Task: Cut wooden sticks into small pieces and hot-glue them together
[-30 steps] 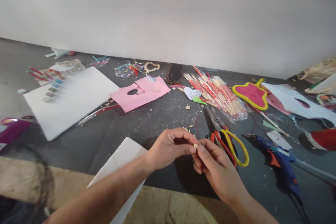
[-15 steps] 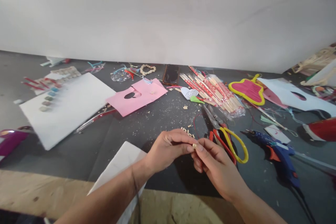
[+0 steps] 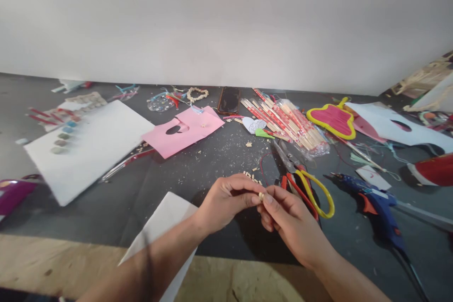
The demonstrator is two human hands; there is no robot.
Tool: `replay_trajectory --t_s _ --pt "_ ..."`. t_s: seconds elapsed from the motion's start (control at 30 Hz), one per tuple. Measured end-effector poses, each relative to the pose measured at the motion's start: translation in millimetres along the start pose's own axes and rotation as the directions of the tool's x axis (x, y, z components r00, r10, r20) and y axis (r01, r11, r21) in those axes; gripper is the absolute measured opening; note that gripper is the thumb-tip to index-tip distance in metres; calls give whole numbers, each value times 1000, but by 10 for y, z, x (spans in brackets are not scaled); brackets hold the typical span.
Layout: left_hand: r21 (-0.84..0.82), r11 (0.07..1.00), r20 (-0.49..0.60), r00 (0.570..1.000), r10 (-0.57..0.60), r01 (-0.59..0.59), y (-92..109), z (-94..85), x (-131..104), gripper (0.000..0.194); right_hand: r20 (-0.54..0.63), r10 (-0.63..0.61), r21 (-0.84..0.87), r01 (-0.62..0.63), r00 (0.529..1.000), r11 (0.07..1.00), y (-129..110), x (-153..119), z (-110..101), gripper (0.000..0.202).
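Observation:
My left hand and my right hand meet over the front of the dark table. Between their fingertips is a small cluster of pale wooden pieces, pinched from both sides. The fingers partly cover it. Just behind the hands lie several short cut wooden pieces. Close to my right hand are yellow-handled scissors and a red-handled tool, overlapping each other. Below my left forearm rests a white sheet.
Right of the scissors lies a blue glue gun, cord trailing forward. Wrapped chopsticks and a phone lie farther back. Pink cut paper and a white board are leftward; a red cup-like object is at right.
The camera view has shifted very slightly. Both hands keep the same pinch on the small wooden pieces, with hardly any visible motion.

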State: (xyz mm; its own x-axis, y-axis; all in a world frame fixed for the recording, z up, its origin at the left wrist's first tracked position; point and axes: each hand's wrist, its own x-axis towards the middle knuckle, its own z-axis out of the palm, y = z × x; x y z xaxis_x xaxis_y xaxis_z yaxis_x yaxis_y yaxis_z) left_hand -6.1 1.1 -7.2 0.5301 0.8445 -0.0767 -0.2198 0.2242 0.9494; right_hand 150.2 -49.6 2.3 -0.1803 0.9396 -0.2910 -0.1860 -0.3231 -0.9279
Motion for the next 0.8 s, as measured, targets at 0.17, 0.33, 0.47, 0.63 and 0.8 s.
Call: replay_trajectory --t_s 0.17,0.33,0.47,0.63,0.8 --pt "-195 975 13 995 -104 104 -15 19 7 23 0 -2 -16 2 1000 1000 10 6 -6 28" --pt "-196 974 15 993 -117 118 -19 14 9 21 -3 2 -23 -2 1000 1000 12 9 -7 29" --pt "-154 981 23 993 -119 121 5 15 4 19 -2 -22 -111 21 1000 994 -10 7 -19 29" --pt "-50 996 13 997 -76 76 42 31 -1 17 -32 -212 -492 169 977 854 -27 -23 -44 22" --pt "-49 997 -46 997 -66 64 58 -42 20 17 128 -521 -832 378 844 406 -92 -25 -144 9"
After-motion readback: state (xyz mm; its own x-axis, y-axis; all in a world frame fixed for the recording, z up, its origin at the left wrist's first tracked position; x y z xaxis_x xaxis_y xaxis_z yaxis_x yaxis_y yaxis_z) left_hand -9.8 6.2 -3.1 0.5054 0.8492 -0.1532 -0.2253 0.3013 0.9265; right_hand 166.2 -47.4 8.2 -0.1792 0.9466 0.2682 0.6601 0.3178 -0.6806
